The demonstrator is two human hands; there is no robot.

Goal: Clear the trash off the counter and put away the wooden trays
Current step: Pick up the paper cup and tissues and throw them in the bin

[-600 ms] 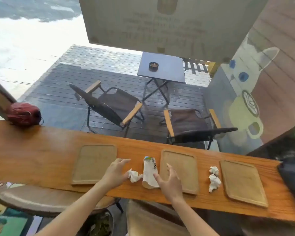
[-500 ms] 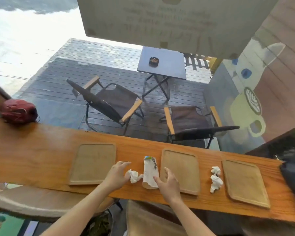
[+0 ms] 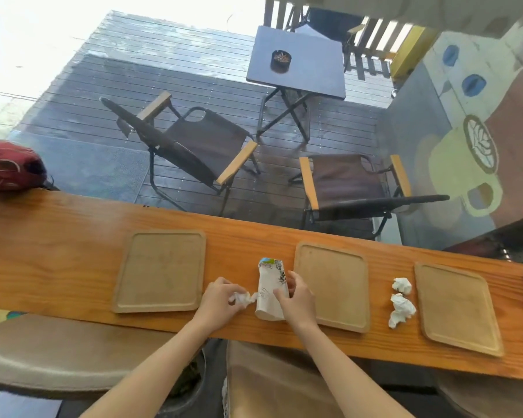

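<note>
Both bare forearms extended forward, left hand (image 3: 219,300) palm down with fingers (image 3: 234,292) curled closed, right hand (image 3: 295,300) palm down, fingers bent in a grasp.

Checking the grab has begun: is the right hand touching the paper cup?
Touching. The head view shows the right hand with fingers lying on the paper cup.

The worktop (image 3: 58,251) is showing glossy orange wood; the wooden trays (image 3: 160,271) are looking matt; the crumpled napkins (image 3: 402,306) are looking papery.
</note>
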